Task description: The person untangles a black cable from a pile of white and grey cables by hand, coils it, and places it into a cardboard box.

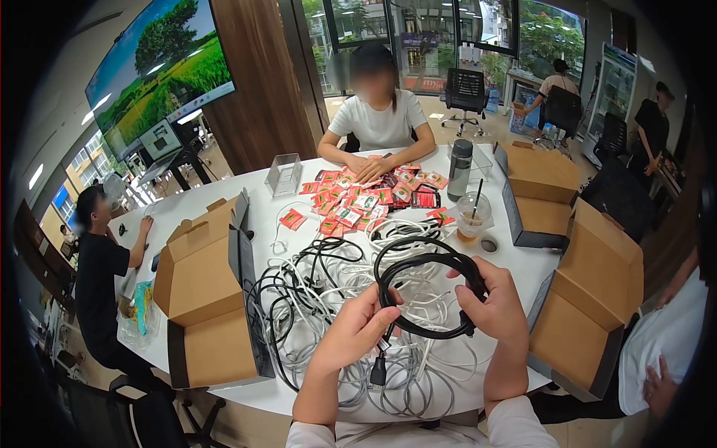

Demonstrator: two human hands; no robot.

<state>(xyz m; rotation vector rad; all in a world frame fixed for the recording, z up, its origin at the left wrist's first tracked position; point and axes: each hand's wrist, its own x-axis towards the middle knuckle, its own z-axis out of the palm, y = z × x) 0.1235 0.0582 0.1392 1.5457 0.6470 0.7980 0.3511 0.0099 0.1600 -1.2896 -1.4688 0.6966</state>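
Observation:
A black cable [473,278] is wound into a loose coil and held up in front of me between both hands. My left hand [360,325] grips the coil's left side, thumb pressed against the fingers. On the opposite side, my right hand [494,300] has its fingers wrapped around the loops. A black plug [379,370] dangles below my left hand. Beneath the coil, a tangled heap of white cables [302,300], black cables and grey cables [351,379] spreads over the white table [239,407].
Open cardboard boxes stand at left [205,299], right [582,299] and back right [539,187]. A pile of red-and-white packets [347,215] lies under the hands of a person opposite. A dark bottle [460,170] and a plastic drink cup [472,216] stand beyond my right hand.

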